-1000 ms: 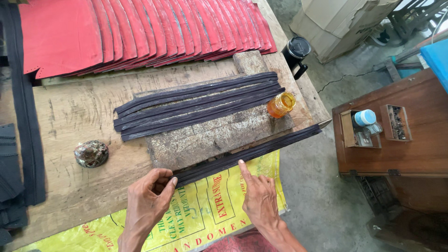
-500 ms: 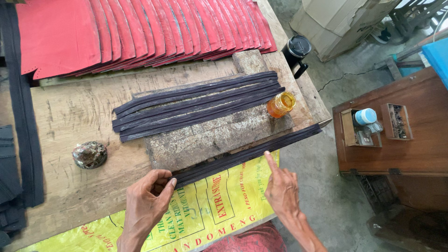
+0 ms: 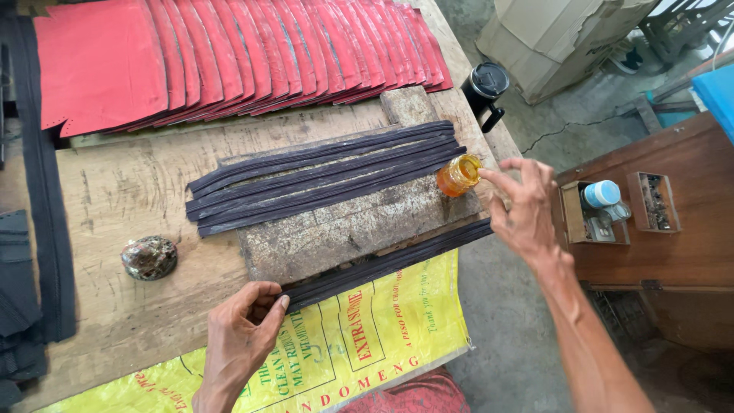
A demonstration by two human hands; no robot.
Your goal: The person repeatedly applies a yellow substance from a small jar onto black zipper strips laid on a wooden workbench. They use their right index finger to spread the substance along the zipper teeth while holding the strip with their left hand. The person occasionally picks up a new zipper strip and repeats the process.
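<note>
— What is lying in front of you?

— The wooden table is filling most of my view. At twelve o'clock a fanned row of red leather pieces is lying across its far edge. In the middle a rough stone slab is carrying a bundle of dark strips running from nine to three o'clock. A yellow printed sack is hanging over the near edge at six o'clock, and one more dark strip is lying along the slab's near side, just above the sack.

— And your hands?

— My left hand is resting at about seven o'clock, fingers together and pressing down on the near end of that single strip. My right hand is reaching out at three o'clock, fingers spread apart and holding nothing; the index fingertip is just beside a small amber jar, and I cannot tell whether it is touching.

— Where is the jar standing?

— On the slab's right end, touching the bundle's ends.

— Anything smaller?

— A dark mottled stone is sitting at nine o'clock, well apart from both hands.
</note>
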